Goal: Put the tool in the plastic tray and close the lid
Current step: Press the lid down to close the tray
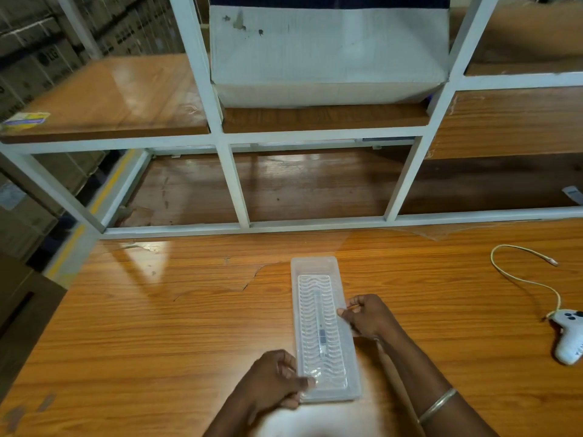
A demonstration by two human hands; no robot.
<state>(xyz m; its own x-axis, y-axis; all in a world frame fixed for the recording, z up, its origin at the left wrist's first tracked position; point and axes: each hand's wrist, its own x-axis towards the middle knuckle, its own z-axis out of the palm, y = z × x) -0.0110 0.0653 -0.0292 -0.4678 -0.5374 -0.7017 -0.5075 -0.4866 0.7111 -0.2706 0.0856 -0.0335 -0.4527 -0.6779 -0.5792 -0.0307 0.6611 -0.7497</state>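
A long clear plastic tray lies on the wooden table, its wavy-ribbed lid down on top of it. Through the lid a thin tool with a dark band shows, lying lengthwise inside. My left hand grips the tray's near left corner, thumb pressing on the lid. My right hand holds the tray's right edge about midway, fingertips on the rim. A bangle sits on my right forearm.
A white game controller with a yellowish cable lies at the table's right. Behind the table stands a white metal shelf frame with wooden boards and a large white box. Cardboard cartons are stacked at left.
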